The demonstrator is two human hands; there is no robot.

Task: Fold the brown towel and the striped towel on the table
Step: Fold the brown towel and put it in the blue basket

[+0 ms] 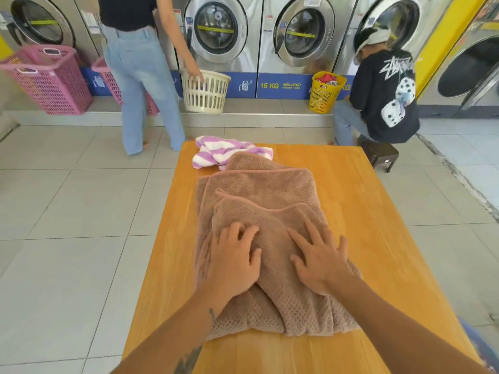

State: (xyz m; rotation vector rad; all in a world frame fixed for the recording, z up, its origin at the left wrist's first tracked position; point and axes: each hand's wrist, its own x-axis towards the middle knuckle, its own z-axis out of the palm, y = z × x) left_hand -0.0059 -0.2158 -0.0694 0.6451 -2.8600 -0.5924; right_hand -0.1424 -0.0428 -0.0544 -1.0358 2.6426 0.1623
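The brown towel lies along the middle of the wooden table, doubled over in several uneven layers. My left hand rests flat on its near left part with the fingers spread. My right hand presses flat on its near right part, fingers apart too. Neither hand grips the cloth. The striped towel, purple and white, sits crumpled at the table's far left corner, partly under the brown towel's far end.
A row of washing machines lines the far wall. A standing person touches a cream basket. A crouching person is beside a yellow basket and a small stool. Pink baskets stand at left.
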